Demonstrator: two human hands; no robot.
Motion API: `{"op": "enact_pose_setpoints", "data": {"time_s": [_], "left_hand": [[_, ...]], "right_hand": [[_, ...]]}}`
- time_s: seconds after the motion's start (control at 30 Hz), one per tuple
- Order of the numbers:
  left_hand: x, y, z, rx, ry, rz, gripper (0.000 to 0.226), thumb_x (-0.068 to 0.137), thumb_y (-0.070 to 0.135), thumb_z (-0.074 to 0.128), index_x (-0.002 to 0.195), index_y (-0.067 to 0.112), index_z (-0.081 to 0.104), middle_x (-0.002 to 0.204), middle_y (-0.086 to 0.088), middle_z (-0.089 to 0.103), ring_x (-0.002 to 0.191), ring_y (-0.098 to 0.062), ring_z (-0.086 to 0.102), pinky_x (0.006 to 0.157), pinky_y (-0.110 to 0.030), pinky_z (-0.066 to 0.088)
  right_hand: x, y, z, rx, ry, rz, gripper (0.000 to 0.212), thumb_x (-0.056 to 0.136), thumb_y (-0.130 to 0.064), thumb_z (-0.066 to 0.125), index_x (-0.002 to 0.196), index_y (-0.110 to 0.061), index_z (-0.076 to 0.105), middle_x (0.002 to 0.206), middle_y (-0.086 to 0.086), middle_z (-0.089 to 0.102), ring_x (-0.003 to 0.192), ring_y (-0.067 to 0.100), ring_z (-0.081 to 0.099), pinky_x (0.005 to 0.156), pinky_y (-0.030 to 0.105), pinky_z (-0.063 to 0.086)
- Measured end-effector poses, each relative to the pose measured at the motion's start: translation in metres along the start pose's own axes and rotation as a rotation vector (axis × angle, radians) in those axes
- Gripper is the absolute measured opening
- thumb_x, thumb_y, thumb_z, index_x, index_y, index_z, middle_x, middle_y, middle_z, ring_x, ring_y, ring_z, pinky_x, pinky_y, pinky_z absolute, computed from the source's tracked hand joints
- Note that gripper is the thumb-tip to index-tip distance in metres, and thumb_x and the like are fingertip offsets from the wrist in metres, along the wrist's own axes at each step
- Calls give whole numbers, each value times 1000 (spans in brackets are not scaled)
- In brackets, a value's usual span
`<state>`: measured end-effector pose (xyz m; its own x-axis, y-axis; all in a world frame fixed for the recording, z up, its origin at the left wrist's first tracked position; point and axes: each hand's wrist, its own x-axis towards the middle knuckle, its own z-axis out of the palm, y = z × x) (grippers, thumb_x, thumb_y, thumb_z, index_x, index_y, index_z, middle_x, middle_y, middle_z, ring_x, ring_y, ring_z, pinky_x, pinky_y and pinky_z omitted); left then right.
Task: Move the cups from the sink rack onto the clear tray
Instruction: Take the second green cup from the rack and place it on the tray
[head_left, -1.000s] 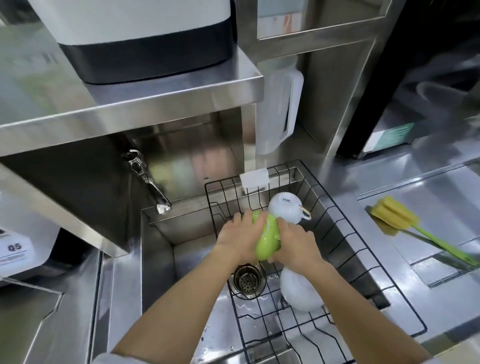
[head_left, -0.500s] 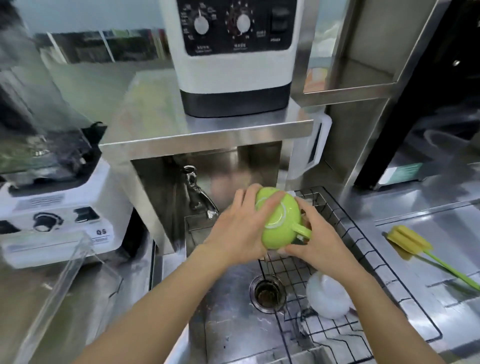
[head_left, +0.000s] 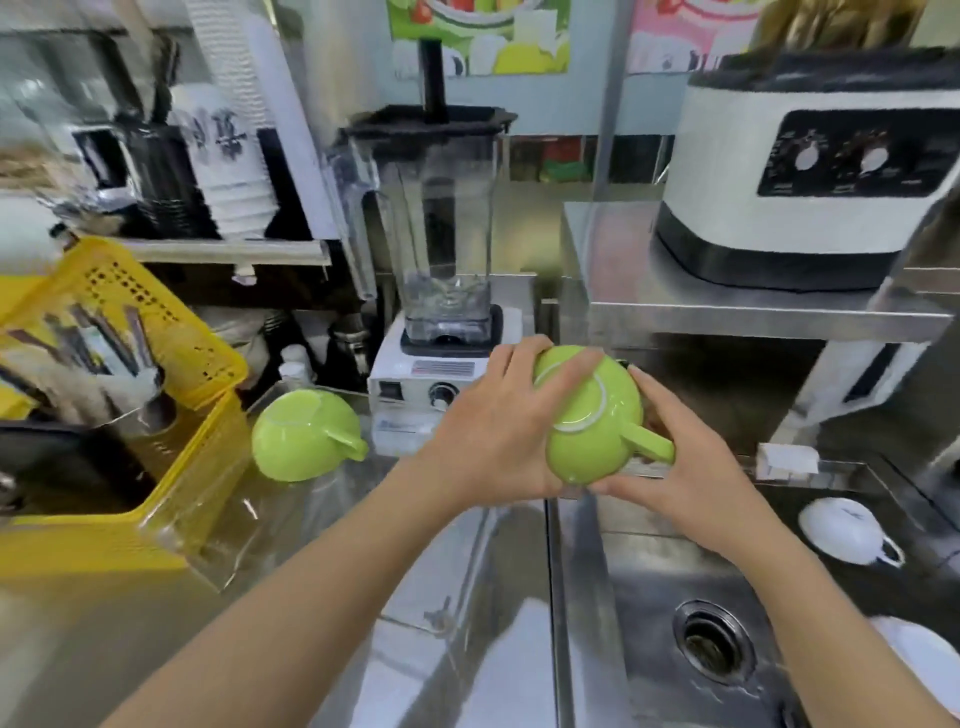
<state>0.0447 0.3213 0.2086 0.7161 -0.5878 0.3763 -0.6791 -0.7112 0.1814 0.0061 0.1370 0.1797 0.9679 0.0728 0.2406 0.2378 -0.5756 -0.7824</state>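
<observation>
Between both hands (head_left: 597, 447), green cup (head_left: 595, 415) (upside down), handle pointing right

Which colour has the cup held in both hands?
Light green cup, with a white foot ring, seen in the head view.

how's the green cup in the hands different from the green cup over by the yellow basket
The held green cup is gripped in the air by the left hand and right hand, over the sink's left edge; the other green cup rests untouched on the clear tray. The held cup looks larger, being nearer. Both are upside down, handles pointing right.
</observation>
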Motion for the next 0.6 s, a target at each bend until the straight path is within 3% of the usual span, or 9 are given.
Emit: {"op": "enact_pose_setpoints", "data": {"time_s": [0.23,0.3,0.37,0.43,0.47,0.6], "left_hand": [[-64,-69,-30,20,-107,-171,104,54,41,78,140,32,18,133,-9,29,119,-27,30,82,-43,47],[-74,-84,-29,32,-166,-214,111,52,38,82,139,33,15,135,-9,28,120,-27,29,85,-44,45],[-78,-95,-27,34,-199,-240,116,48,39,85,139,32,13,134,-10,29,121,-28,29,89,-44,43],[-80,-102,-22,40,-216,-249,117,47,43,85,139,32,13,131,-11,32,119,-29,32,91,-44,41],[-81,-105,-19,61,-217,-246,117,46,46,84,139,31,14,128,-12,35,117,-29,35,92,-43,39],[-82,-109,-2,146,-183,-246,118,45,57,80,139,29,17,124,-11,40,113,-27,38,100,-41,22]], "right_hand": [[22,-42,85,-85,-152,-53,98,60,-30,84,139,-30,27,132,-5,51,121,15,47,98,30,38],[26,-49,102,-166,-163,-51,101,61,-36,82,142,-27,23,136,-3,48,125,19,43,102,31,31],[30,-56,112,-256,-176,-37,99,63,-40,80,142,-24,22,120,-8,51,117,19,41,97,29,24],[32,-60,115,-308,-208,-23,90,66,-40,77,140,-27,26,94,-20,42,96,12,31,89,28,20],[33,-58,117,-329,-221,-7,89,67,-41,76,139,-30,26,90,-18,38,91,9,25,88,27,19],[41,-42,120,-391,-265,74,94,63,-51,74,139,-38,21,104,-2,42,96,17,26,87,27,18]]}}
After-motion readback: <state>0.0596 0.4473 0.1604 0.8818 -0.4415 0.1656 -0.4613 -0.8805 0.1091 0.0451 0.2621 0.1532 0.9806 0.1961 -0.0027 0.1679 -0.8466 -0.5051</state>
